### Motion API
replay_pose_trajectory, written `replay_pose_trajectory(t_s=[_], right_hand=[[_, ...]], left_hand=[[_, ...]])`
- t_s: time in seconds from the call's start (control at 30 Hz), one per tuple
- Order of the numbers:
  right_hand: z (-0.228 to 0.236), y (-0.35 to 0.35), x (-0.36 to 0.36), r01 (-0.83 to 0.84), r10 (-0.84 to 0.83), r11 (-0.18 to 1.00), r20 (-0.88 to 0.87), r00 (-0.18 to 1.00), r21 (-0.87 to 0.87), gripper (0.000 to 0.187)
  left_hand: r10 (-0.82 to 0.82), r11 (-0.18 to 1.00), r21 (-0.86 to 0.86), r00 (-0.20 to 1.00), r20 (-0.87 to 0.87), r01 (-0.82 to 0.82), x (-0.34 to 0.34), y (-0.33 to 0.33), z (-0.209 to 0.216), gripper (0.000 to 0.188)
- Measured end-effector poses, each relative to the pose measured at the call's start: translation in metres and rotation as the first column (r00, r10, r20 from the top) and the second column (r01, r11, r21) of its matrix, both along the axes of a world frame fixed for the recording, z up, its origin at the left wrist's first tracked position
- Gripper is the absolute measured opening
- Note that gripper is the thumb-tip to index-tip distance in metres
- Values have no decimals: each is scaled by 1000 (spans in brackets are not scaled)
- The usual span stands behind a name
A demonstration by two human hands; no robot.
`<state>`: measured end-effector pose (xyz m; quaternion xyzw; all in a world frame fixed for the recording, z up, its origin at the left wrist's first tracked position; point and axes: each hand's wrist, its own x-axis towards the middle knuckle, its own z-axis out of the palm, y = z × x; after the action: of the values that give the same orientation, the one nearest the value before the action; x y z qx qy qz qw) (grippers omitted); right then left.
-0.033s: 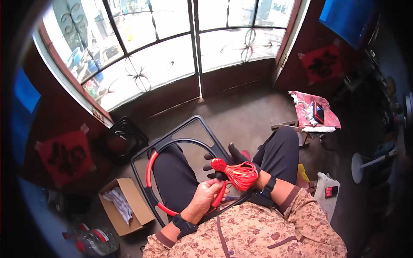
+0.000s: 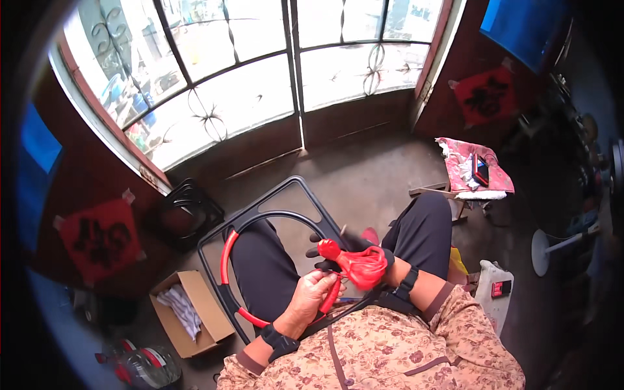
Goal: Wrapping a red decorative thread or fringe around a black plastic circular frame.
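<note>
Red cord bundle between my hands, above my lap.
My left hand (image 2: 317,294) pinches the red-and-black hoop (image 2: 227,260); my gloved right hand (image 2: 354,250) clutches the red cord bundle (image 2: 361,265), whose loose loops could slip and tangle.

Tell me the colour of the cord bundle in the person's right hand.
Bright red: the cord bundle sits in the dark-gloved right hand, seen best in the head view.

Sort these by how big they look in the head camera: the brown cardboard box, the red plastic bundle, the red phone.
1. Brown cardboard box
2. Red plastic bundle, though it is nearer the camera
3. Red phone
</note>
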<state>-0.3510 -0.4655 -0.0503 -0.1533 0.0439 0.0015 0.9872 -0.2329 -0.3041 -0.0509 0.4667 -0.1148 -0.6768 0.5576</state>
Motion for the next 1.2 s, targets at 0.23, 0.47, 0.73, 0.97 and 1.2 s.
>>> replay_pose_trajectory(t_s=[0.23, 0.47, 0.73, 0.97, 1.2], right_hand=[[10, 18, -34, -374, -302, 343, -478, 825, -862, 37], [25, 35, -70, -79, -123, 898, -418, 900, -433, 29], [18, 16, -98, 301, -546, 780, -362, 755, -549, 24], [32, -32, -181, 765, -764, 638, -195, 615, -86, 24], [50, -48, -172, 632, -903, 423, -358, 236, -650, 23]], left_hand=[[81, 994, -69, 994, -74, -86, 6, 0, -9, 13], [42, 990, -126, 984, -174, -64, 5, 0, 6, 14], [36, 996, -79, 997, -69, -42, 14, 5, 8, 19], [61, 994, -80, 987, -146, -73, 16, 4, 2, 18], [101, 987, -101, 969, -226, -126, 14, 1, 1, 15]])
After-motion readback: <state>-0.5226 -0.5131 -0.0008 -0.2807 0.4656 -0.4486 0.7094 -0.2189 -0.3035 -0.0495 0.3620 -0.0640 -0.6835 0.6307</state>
